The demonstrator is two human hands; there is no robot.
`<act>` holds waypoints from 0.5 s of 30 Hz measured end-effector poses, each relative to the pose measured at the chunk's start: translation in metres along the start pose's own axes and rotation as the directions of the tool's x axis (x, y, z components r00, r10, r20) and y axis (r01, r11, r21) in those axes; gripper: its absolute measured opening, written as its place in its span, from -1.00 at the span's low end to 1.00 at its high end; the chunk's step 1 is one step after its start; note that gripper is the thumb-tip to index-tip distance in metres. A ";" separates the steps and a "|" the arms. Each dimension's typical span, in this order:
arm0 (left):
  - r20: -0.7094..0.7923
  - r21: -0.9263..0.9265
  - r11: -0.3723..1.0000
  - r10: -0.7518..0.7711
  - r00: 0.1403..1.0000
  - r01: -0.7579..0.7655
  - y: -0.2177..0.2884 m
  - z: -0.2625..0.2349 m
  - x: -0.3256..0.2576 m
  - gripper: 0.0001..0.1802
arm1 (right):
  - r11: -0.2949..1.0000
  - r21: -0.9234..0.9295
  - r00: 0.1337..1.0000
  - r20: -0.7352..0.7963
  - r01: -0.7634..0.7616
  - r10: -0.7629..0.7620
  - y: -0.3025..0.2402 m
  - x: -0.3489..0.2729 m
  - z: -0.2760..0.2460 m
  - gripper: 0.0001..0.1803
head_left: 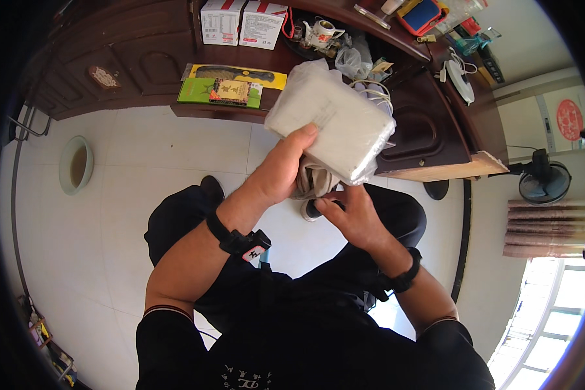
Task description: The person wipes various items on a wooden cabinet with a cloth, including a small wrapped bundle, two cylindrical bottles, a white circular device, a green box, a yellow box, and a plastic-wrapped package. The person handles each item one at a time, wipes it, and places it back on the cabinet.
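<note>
A flat white box (pixel 335 127) in clear plastic wrap is held up in front of the cabinet, tilted. My left hand (pixel 286 162) grips its near left edge, thumb on top and the other fingers hidden beneath. Under the box hangs a bunched greyish-beige cloth (pixel 315 182), close against my left hand. My right hand (pixel 357 218) is closed at the cloth's lower right side, thumb and fingers pinching it just below the box. Part of the right fingers is hidden behind the cloth and box.
Before me stands a dark wooden cabinet (pixel 419 123). On its shelf lie a packaged knife (pixel 234 75) and a green packet (pixel 198 91). Behind are white cartons (pixel 262 26), a teapot (pixel 322 32) and a plastic bag (pixel 354 58). A basin (pixel 76 162) sits left; a fan (pixel 545 181) right.
</note>
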State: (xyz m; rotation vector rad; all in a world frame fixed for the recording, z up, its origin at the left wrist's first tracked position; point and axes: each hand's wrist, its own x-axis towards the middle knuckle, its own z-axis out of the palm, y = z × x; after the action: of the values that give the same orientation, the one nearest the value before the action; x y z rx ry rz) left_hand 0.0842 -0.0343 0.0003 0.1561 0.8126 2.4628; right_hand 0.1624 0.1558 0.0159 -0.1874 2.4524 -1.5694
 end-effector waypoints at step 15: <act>0.079 0.160 0.987 -0.046 0.996 0.032 0.004 -0.024 -0.004 -0.32 | 0.992 0.058 0.911 -0.392 -0.112 0.126 0.031 0.008 -0.040 -0.44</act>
State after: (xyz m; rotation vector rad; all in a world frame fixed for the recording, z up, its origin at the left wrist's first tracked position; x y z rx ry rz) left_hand 0.0792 -0.0515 -0.0170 0.2954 0.9665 2.3377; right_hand 0.1446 0.2024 0.0034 0.3134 2.6627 -1.7338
